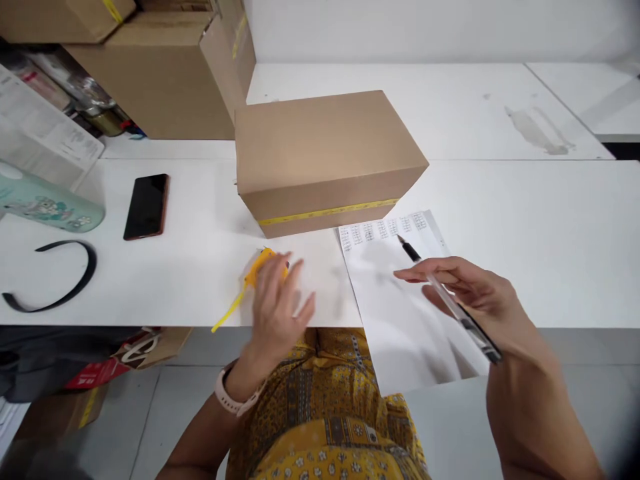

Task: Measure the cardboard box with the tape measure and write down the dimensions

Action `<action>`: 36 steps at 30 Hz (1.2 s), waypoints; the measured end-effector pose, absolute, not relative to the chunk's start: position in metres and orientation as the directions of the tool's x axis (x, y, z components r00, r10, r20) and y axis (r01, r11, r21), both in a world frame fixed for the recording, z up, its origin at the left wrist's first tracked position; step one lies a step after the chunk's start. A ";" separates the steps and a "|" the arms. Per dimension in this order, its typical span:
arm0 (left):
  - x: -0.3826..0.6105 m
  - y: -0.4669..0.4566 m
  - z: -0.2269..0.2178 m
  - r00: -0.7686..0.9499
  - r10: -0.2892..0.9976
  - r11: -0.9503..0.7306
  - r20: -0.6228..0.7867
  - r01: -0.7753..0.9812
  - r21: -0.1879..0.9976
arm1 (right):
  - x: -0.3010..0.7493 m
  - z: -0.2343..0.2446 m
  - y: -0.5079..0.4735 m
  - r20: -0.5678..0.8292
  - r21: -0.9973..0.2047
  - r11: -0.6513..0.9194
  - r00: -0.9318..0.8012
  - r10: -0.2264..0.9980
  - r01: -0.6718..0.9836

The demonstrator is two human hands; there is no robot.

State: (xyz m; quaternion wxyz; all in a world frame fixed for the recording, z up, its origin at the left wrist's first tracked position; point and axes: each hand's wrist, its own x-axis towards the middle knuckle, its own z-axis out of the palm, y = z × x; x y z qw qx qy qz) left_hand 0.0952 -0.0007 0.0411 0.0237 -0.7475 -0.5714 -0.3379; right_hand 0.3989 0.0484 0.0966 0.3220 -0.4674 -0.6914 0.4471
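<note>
My right hand (465,287) has its fingers closed round a clear-barrelled pen (445,297) with a black grip. The pen's tip points at rows of small handwritten marks along the top of a white paper sheet (395,300), which hangs over the table's front edge. My left hand (280,307), slightly blurred, has its fingers apart over a yellow tape measure (257,263) with a short strip of yellow tape out. Whether those fingers touch it I cannot tell. Just behind the sheet sits a closed brown cardboard box (325,150) with a yellow band along its lower side.
A dark phone (147,207) lies on the white table (540,247) at left, near a black curved band (90,270) and a mint-green bottle (55,200) lying on its side. Larger cardboard boxes (165,73) stand at the back left.
</note>
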 end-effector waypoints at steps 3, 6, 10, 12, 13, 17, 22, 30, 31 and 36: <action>0.137 0.005 0.031 0.339 0.813 -0.543 0.473 0.735 0.406 | 0.378 0.086 0.056 0.091 -0.915 0.190 -0.277 0.957 0.355; 0.169 0.017 0.020 0.462 0.839 -0.543 0.287 0.748 0.381 | 0.356 0.066 0.079 0.034 -0.971 0.086 -0.225 0.974 0.224; 0.181 0.029 0.016 0.479 0.866 -0.499 0.145 0.799 0.335 | 0.338 0.048 0.109 -0.149 -0.989 -0.141 -0.366 0.919 0.047; 0.180 0.030 0.017 0.482 0.866 -0.498 0.137 0.802 0.328 | 0.335 0.041 0.118 -0.159 -0.987 -0.156 -0.321 0.934 0.037; 0.179 0.030 0.018 0.483 0.865 -0.500 0.137 0.803 0.325 | 0.333 0.038 0.120 -0.142 -0.990 -0.133 -0.275 0.951 0.053; 0.179 0.029 0.021 0.475 0.870 -0.491 0.133 0.808 0.325 | 0.332 0.028 0.122 -0.010 -0.990 0.011 -0.151 0.989 0.140; 0.182 0.033 0.022 0.457 0.882 -0.465 0.111 0.814 0.349 | 0.332 0.028 0.122 -0.011 -0.992 0.014 -0.198 0.980 0.126; 0.181 0.033 0.018 0.455 0.876 -0.481 0.157 0.805 0.348 | 0.335 0.022 0.125 0.078 -0.929 0.084 -0.032 0.996 0.361; 0.181 0.033 0.018 0.454 0.877 -0.480 0.158 0.807 0.345 | 0.335 0.021 0.124 0.102 -0.914 0.109 -0.040 0.994 0.390; 0.181 0.033 0.021 0.461 0.874 -0.486 0.155 0.810 0.328 | 0.332 0.016 0.122 0.135 -0.942 0.151 -0.075 0.988 0.300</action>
